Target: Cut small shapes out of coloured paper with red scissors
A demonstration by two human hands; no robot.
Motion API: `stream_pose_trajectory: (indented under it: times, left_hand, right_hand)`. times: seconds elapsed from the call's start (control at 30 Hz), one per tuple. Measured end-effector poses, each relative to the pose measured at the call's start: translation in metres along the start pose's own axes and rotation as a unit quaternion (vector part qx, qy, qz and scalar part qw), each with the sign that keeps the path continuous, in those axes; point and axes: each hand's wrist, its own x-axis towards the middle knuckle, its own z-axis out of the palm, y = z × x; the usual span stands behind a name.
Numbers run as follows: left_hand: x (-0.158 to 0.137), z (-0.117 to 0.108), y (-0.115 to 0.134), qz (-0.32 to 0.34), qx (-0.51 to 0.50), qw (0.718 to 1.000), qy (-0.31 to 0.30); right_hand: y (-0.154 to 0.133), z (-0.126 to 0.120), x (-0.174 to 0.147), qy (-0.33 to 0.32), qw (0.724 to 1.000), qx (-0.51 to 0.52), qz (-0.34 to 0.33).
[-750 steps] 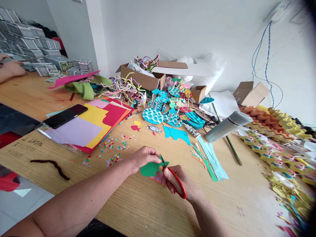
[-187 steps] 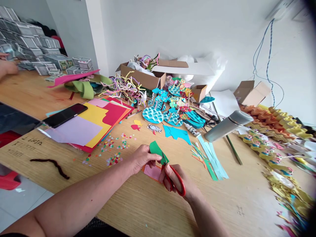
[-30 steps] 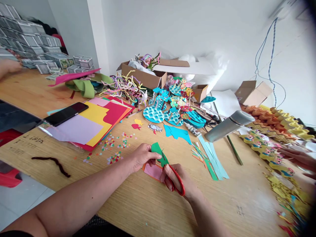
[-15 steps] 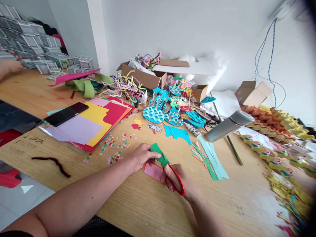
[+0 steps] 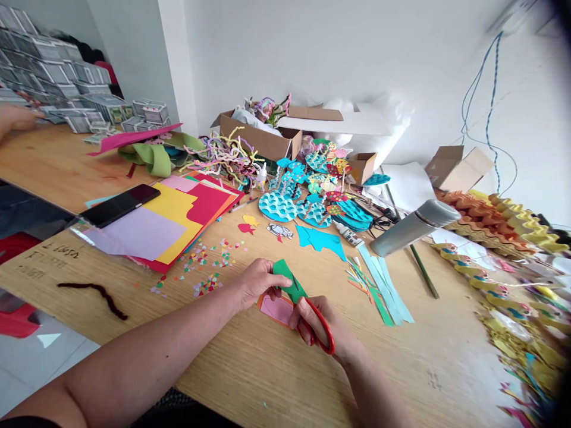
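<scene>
My left hand (image 5: 262,282) pinches a small piece of green paper (image 5: 284,271) between thumb and fingers, above the table. My right hand (image 5: 325,324) is closed round the handles of red scissors (image 5: 329,339); their dark blades lie against the green paper, partly hidden by it and by my fingers. Beneath the paper, a pink card with a drawn outline on an orange piece (image 5: 275,310) rests on the table. Beyond my hands lie red (image 5: 246,229) and yellow fish-shaped cutouts and a blue paper offcut (image 5: 328,241).
Coloured paper sheets (image 5: 138,235) and a phone (image 5: 122,205) lie left, near confetti bits (image 5: 207,285) and a brown pipe cleaner (image 5: 96,290). A grey flask (image 5: 413,229) lies right, beside paper strips (image 5: 388,285). Another person's hand (image 5: 18,117) shows far left.
My hands, the green paper and the scissors stay almost in place, with the scissors' handles barely shifted. The other person's hand at the far left has moved slightly.
</scene>
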Motion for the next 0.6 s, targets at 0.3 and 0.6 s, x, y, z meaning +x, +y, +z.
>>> stream_pose_trajectory:
  times: [0.3, 0.6]
  left_hand:
    - [0.0010, -0.0014, -0.0007, 0.001, 0.008, 1.000, -0.005]
    - [0.0004, -0.0008, -0.0008, -0.002, 0.008, 1.000, 0.004]
  right_hand:
    - [-0.0008, 0.0009, -0.0006, 0.008, 1.000, 0.007, 0.005]
    - [0.0006, 0.0006, -0.0003, 0.005, 1.000, 0.010, 0.005]
